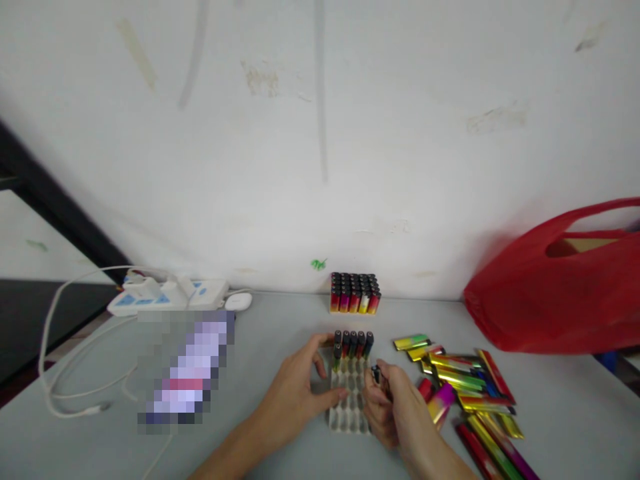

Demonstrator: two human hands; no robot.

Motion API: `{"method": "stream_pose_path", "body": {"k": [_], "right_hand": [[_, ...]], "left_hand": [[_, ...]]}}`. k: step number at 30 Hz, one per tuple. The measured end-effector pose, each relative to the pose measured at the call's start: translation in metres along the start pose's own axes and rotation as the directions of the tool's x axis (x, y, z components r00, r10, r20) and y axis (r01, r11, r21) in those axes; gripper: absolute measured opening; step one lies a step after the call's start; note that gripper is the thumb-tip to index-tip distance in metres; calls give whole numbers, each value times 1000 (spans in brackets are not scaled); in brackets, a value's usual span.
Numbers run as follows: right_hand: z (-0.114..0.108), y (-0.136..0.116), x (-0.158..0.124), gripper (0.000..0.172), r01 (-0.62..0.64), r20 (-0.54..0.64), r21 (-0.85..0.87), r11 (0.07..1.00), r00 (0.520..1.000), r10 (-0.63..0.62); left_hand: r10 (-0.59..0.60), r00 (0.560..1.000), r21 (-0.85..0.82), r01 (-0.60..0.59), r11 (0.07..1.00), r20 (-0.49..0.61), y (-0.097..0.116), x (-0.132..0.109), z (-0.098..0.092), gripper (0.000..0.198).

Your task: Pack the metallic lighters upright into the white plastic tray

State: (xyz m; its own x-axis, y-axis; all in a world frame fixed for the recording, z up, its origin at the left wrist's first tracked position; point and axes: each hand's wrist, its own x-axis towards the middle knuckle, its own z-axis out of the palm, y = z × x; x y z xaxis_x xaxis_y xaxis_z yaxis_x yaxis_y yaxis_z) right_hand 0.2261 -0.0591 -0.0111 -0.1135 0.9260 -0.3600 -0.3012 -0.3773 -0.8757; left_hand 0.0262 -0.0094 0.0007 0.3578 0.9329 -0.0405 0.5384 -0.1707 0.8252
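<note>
A grey tray [350, 417] with rows of empty slots lies on the table in front of me. Several upright lighters [353, 343] stand in its far row. My left hand [295, 393] rests against the tray's left side, fingers curled round its edge. My right hand [393, 403] is closed at the tray's right side, pinching a lighter [377, 375] whose dark top sticks out above the fingers. A heap of loose, shiny multicoloured lighters [465, 383] lies just right of my right hand.
A full tray of lighters [355, 293] stands by the wall. A red plastic bag [560, 293] sits at the right. At the left are a white power strip [167, 297] with cables, a small white case [239, 301] and a blurred object [185, 370].
</note>
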Motion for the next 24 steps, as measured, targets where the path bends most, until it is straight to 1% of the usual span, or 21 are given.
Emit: {"method": "stream_pose_path", "body": {"k": [2, 5, 6, 8, 9, 11, 12, 13, 14, 16, 17, 18, 19, 21, 24], "right_hand": [[-2, 2, 5, 66, -27, 24, 14, 1000, 999, 27], [-11, 2, 17, 75, -75, 138, -19, 997, 987, 77], [-15, 2, 20, 78, -73, 163, -38, 997, 984, 79], [-21, 2, 22, 79, -59, 174, -60, 996, 982, 69], [-23, 2, 20, 76, -37, 161, -70, 997, 986, 48], [-22, 1, 10, 62, 56, 100, -123, 991, 994, -44], [-19, 0, 4, 54, 167, 39, -211, 963, 986, -162], [-15, -1, -3, 46, 273, -5, -323, 906, 957, -291], [-10, -3, -10, 40, 363, -16, -423, 830, 913, -407], [-3, -10, -19, 29, 508, 42, -560, 654, 806, -590], [-1, -14, -21, 25, 556, 91, -605, 570, 759, -645], [0, -18, -22, 21, 592, 150, -637, 494, 724, -674], [0, -21, -22, 19, 613, 201, -660, 434, 701, -684], [-4, -26, -20, 20, 620, 265, -696, 362, 690, -673], [-9, -27, -15, 27, 605, 287, -739, 296, 680, -675]], "left_hand": [[10, 1000, -2, -10, 1000, -4, 0, 0, 0, 77], [24, 1000, -1, -24, 1000, -16, 1, 0, 0, 76], [23, 1000, -2, -23, 1000, -15, 1, -1, -1, 76], [17, 1000, -7, -17, 1000, -4, 1, -1, -1, 75], [13, 1000, -9, -13, 1000, 3, 0, -1, -1, 75], [11, 1000, -11, -11, 1000, 5, 0, -1, -1, 76], [14, 1000, -10, -14, 1000, 0, 0, 0, -1, 76], [18, 1000, -9, -18, 1000, -3, 0, 0, -1, 75], [22, 1000, -9, -22, 1000, -3, 0, 0, -1, 75], [29, 1000, -16, -29, 999, 4, 1, 0, -1, 73], [30, 1000, -22, -30, 999, 9, 2, 0, -1, 72], [31, 999, -27, -31, 999, 10, 3, 0, -1, 72], [35, 999, -32, -35, 999, 8, 3, 1, -1, 72], [45, 999, -42, -45, 998, 3, 3, 1, -1, 72], [54, 999, -51, -54, 997, 0, 3, 0, -1, 74]]}}
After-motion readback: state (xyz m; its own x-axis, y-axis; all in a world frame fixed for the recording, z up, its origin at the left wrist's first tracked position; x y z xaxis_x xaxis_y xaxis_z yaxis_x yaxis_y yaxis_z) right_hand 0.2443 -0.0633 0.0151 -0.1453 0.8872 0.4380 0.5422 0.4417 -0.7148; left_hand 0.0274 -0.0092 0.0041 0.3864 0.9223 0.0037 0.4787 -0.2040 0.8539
